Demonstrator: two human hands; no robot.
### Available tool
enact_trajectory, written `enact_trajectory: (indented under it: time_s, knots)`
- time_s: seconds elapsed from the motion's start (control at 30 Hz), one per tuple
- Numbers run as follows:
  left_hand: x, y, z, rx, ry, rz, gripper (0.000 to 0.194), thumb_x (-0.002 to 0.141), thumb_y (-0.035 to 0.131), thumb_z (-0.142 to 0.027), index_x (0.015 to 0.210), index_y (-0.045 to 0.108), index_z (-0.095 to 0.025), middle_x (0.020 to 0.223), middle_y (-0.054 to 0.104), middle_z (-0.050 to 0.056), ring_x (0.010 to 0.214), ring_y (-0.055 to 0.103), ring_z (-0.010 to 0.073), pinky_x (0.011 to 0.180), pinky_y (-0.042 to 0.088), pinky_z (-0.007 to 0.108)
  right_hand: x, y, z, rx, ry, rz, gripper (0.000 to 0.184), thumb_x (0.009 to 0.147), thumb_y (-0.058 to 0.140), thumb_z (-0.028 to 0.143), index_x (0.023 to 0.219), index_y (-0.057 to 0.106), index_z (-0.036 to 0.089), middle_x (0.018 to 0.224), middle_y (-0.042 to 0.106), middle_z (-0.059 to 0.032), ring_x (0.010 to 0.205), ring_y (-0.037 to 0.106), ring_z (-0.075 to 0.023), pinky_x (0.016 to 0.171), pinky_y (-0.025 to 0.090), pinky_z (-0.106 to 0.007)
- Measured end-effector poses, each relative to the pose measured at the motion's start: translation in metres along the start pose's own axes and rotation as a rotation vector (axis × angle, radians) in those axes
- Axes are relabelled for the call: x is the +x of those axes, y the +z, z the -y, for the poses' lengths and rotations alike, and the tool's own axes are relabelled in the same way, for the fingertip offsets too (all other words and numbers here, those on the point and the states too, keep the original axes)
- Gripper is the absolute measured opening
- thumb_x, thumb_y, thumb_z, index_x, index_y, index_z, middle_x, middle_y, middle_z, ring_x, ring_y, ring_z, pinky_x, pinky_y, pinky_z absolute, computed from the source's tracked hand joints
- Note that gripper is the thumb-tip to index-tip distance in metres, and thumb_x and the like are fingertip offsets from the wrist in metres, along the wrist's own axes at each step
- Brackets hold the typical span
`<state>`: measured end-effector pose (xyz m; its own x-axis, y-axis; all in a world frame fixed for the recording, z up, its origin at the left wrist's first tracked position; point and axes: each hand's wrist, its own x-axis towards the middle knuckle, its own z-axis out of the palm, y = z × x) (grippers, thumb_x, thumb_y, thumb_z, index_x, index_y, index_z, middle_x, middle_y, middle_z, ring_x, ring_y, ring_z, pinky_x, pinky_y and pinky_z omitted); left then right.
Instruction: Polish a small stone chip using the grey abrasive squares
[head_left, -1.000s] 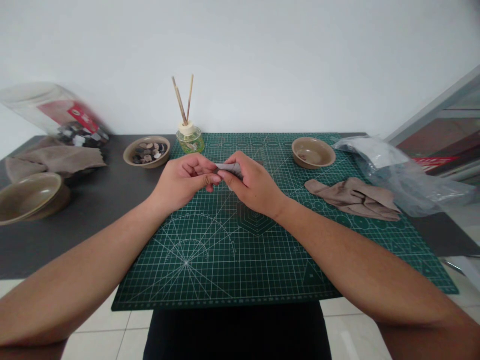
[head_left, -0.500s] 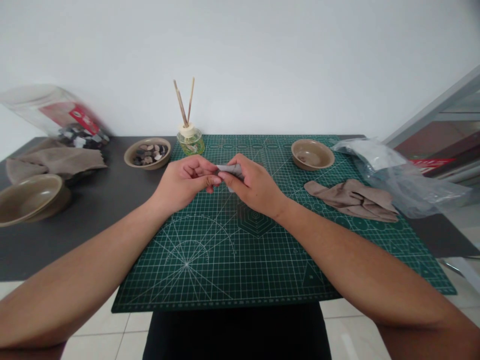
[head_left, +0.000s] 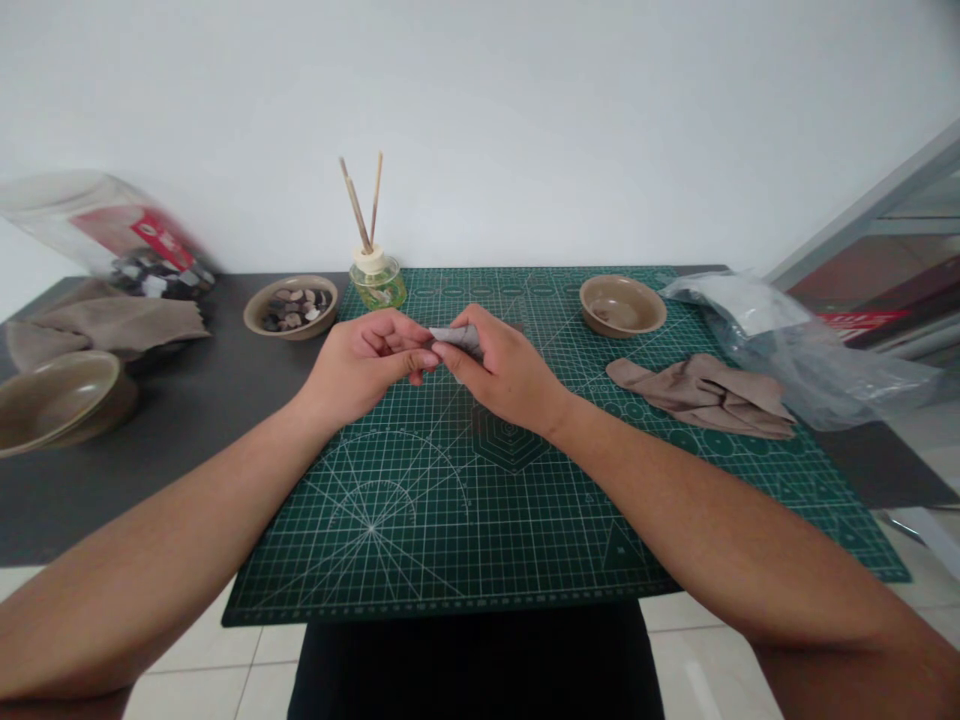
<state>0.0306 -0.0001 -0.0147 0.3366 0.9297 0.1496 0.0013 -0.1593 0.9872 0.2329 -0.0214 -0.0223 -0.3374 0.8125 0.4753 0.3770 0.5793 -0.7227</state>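
Above the green cutting mat (head_left: pixel 420 560), my two hands meet at the fingertips. My right hand (head_left: pixel 510 365) is closed around a small folded grey sheet (head_left: pixel 459 338), which looks like cloth or sandpaper. Its pale edge sticks out toward the left fingers. My left hand (head_left: pixel 367 360) is closed in a pinch, thumb against forefinger, right beside the sheet. What sits between those left fingertips is too small and covered to make out.
A bowl of dark and tan flat pieces (head_left: pixel 292 308) stands behind my left hand, beside a reed diffuser (head_left: pixel 377 280). Another bowl (head_left: pixel 622 305), a crumpled brown cloth (head_left: pixel 705 395) and a plastic bag (head_left: pixel 810 350) lie right. Far left are a bowl (head_left: pixel 60 400), brown cloth (head_left: pixel 112 325) and clear jar (head_left: pixel 112 225).
Both hands keep nearly the same grip and place. The folded grey sheet shifts slightly in the right fingers, and the whole view moves a little.
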Motion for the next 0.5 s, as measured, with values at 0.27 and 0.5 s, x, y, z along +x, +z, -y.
enact_trajectory:
  time_s: [0.27,0.5]
  knots:
    - [0.0006,-0.0002,-0.0006,0.013,-0.024,0.026,0.033,0.066,0.095,-0.029,0.080,0.068,-0.016,0.066,0.073,0.000,0.053,0.066,0.0122,0.053,0.055,0.024,0.0014,-0.0012,-0.0015,-0.008,0.001,-0.002,0.030,0.100,0.056,0.051,0.090,0.045,0.026,0.078,0.059,0.0010,0.077,0.056,-0.0184,0.073,0.042,-0.032]
    - [0.0000,0.0003,-0.0045,0.014,-0.003,0.054,0.031,0.066,0.094,-0.024,0.082,0.068,-0.017,0.064,0.072,-0.001,0.053,0.066,0.0119,0.053,0.054,0.023,0.0003,-0.0008,0.0020,0.022,-0.023,-0.051,0.029,0.099,0.059,0.048,0.087,0.045,0.026,0.076,0.056,0.0024,0.074,0.055,-0.0176,0.072,0.041,-0.031]
